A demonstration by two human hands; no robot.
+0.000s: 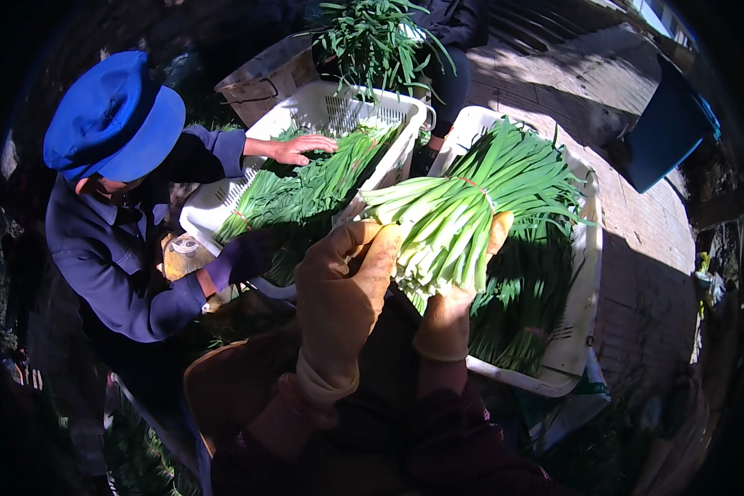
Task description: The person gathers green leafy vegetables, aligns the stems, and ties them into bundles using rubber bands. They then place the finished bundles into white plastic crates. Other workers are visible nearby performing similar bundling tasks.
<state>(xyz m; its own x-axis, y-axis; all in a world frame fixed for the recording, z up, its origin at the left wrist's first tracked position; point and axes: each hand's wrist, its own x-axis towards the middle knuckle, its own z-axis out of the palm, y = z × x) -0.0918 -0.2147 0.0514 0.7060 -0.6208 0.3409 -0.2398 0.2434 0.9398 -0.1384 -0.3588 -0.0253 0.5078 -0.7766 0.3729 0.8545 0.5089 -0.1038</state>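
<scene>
A bundle of green leafy stalks, probably garlic chives, is tied with a thin red band and held up in front of me. My right hand, in an orange-tan rubber glove, grips it from below, with fingertips showing at its right side. My left hand, gloved alike, is raised at the pale cut ends with thumb and forefinger close together; whether it pinches a stalk cannot be told. Under and behind the bundle stands a white plastic crate with more tied bundles, partly in shadow.
On the left a person in a blue cap reaches into another white crate of tied greens. Beyond it, another person is beside loose leafy greens. A blue bin stands at the far right.
</scene>
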